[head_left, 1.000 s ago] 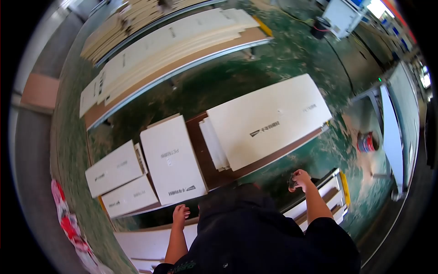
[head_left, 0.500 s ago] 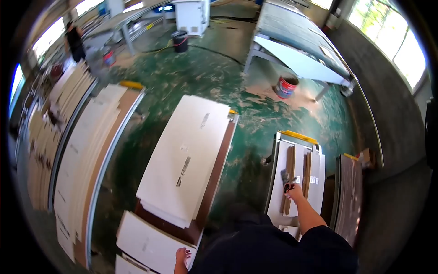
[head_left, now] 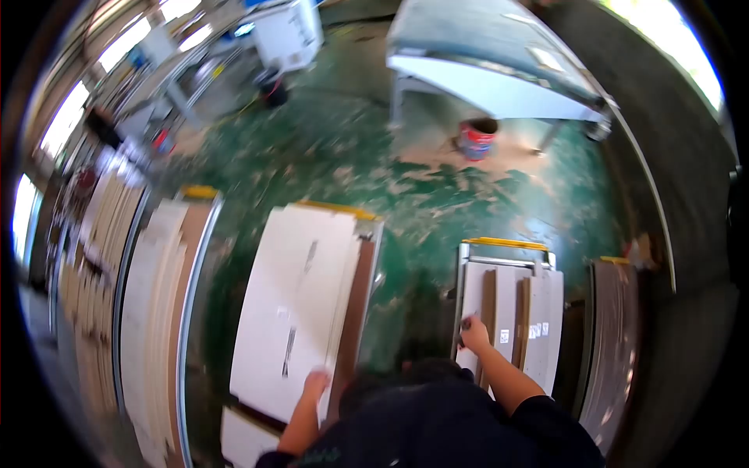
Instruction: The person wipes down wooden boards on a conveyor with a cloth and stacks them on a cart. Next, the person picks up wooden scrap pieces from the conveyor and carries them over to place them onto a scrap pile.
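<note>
My right hand [head_left: 473, 334] is closed round a small dark object that I cannot make out, over the left side of a cart [head_left: 507, 243] stacked with white and brown-edged panels [head_left: 505, 300]. My left hand [head_left: 316, 382] is blurred, above the lower right part of a large white panel [head_left: 292, 304] with dark print; its fingers are too smeared to read. That panel lies on a stack with a brown board [head_left: 360, 288] along its right side. Part of a smaller white panel [head_left: 248, 437] shows below it.
Long panel stacks [head_left: 148, 288] stand at the left, and brown panels [head_left: 612, 343] at the far right. Ahead are a red bucket [head_left: 477, 140], a dark bin [head_left: 272, 88], a large table [head_left: 484, 47] and a person [head_left: 103, 126] at the far left.
The view has swung toward the right-hand cart. My left hand has come up beside the large white panel. My right hand remains closed on the dark object over the cart.
</note>
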Demonstrator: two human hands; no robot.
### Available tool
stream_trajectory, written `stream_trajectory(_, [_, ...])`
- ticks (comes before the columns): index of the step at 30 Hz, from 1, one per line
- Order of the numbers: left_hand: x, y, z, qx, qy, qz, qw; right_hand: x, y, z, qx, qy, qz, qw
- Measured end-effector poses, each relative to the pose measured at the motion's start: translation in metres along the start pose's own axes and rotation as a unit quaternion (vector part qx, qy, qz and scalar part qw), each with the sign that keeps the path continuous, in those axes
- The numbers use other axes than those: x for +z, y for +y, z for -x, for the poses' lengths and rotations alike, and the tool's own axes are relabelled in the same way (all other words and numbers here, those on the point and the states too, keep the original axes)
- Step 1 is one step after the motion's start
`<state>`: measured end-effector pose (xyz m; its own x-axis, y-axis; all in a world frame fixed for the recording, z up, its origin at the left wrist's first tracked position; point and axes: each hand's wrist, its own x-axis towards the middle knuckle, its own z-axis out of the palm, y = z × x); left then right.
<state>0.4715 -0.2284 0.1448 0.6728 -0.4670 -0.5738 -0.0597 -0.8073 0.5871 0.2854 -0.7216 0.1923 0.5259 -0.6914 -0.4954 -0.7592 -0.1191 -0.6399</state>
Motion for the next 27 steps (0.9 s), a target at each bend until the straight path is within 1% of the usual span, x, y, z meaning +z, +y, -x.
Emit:
stream_trajectory(1, [-0.013,0.079,-0.006,-0.105,0.003,0.277,0.955,-0.008,-0.066,0.007,-0.074,-0.013,0.064,0.995])
stream_trajectory(2, [-0.034,0.181,0.005,-0.066,0.030,0.377,0.924,0.008,-0.090,-0.008,-0.096,-0.060,-0.022,0.993])
stream_trajectory(3, [-0.033,0.199,-0.019,-0.001,-0.034,0.358,0.933,0.027,-0.112,-0.026,-0.123,-0.141,-0.090,0.978])
stream_trajectory(4, [-0.039,0.228,-0.031,0.104,-0.022,0.346,0.932,0.024,-0.181,-0.007,-0.076,-0.223,-0.147,0.961])
stream_trajectory(5, [-0.045,0.256,-0.040,0.113,-0.014,0.337,0.935,0.057,-0.183,-0.029,-0.296,-0.168,-0.040,0.939])
stream_trajectory(6, [-0.057,0.277,-0.050,0.128,-0.010,0.326,0.937,0.068,-0.220,-0.025,-0.206,-0.286,-0.100,0.931])
stream_trajectory(7, [-0.076,0.291,-0.062,0.095,-0.003,0.293,0.951,0.085,-0.238,-0.030,-0.227,-0.348,-0.141,0.899])
stream_trajectory(8, [-0.095,0.303,-0.076,0.063,-0.001,0.259,0.964,0.078,-0.279,-0.018,-0.183,-0.402,-0.130,0.888])
stream_trajectory(9, [-0.105,0.308,-0.088,0.032,-0.003,0.224,0.974,0.077,-0.301,-0.020,-0.260,-0.362,-0.018,0.895])
stream_trajectory(10, [-0.111,0.299,-0.109,0.115,0.146,0.134,0.973,0.079,-0.305,-0.033,-0.324,-0.327,-0.001,0.888])
stream_trajectory(11, [-0.121,0.288,-0.128,0.042,0.065,0.292,0.953,0.082,-0.306,-0.046,-0.383,-0.291,0.015,0.877])
stream_trajectory(12, [-0.097,0.221,-0.180,0.067,0.147,0.314,0.936,0.077,-0.303,-0.066,-0.386,-0.278,0.029,0.879])
stream_trajectory(13, [-0.124,0.226,-0.184,0.033,0.116,0.401,0.908,0.066,-0.296,-0.092,-0.388,-0.263,0.040,0.882])
stream_trajectory(14, [-0.128,0.201,-0.203,0.010,0.163,0.345,0.924,0.054,-0.284,-0.117,-0.318,-0.256,0.091,0.908])
stream_trajectory(15, [-0.118,0.151,-0.233,0.062,0.198,0.336,0.919,0.039,-0.271,-0.141,-0.237,-0.251,0.082,0.935])
stream_trajectory(16, [-0.119,0.095,-0.267,0.025,0.157,0.156,0.975,0.013,-0.268,-0.157,-0.177,-0.215,0.090,0.956])
stream_trajectory(17, [-0.131,0.116,-0.252,-0.052,0.256,0.021,0.965,-0.002,-0.241,-0.182,-0.207,-0.126,0.129,0.961])
stream_trajectory(18, [-0.130,0.091,-0.265,-0.049,0.257,-0.012,0.965,-0.020,-0.211,-0.208,-0.126,-0.089,0.123,0.980])
stream_trajectory(19, [-0.139,0.087,-0.283,-0.074,0.219,0.028,0.973,-0.041,-0.184,-0.227,-0.063,-0.050,0.108,0.991])
stream_trajectory(20, [-0.146,0.092,-0.296,-0.110,0.163,0.129,0.972,-0.042,-0.112,-0.263,-0.006,0.023,0.035,0.999])
stream_trajectory(21, [-0.152,0.102,-0.302,-0.162,0.111,0.229,0.953,-0.067,-0.110,-0.255,0.118,0.038,-0.021,0.992])
stream_trajectory(22, [-0.152,0.113,-0.311,-0.195,0.067,0.275,0.939,-0.088,-0.115,-0.243,0.183,0.056,-0.060,0.980])
stream_trajectory(23, [-0.147,0.120,-0.317,-0.220,0.026,0.289,0.932,-0.106,-0.130,-0.227,0.234,0.071,-0.079,0.967])
stream_trajectory(24, [-0.139,0.122,-0.329,-0.185,-0.010,0.268,0.946,-0.114,-0.136,-0.221,0.281,0.079,-0.097,0.952])
stream_trajectory(25, [-0.132,0.119,-0.344,-0.195,-0.072,0.322,0.924,-0.114,-0.118,-0.222,0.276,0.077,-0.108,0.952])
stream_trajectory(26, [-0.131,0.158,-0.347,-0.217,-0.080,0.230,0.945,-0.114,-0.102,-0.226,0.310,0.031,-0.143,0.939])
stream_trajectory(27, [-0.130,0.182,-0.359,-0.230,-0.127,0.201,0.944,-0.102,-0.073,-0.234,0.323,0.004,-0.195,0.926])
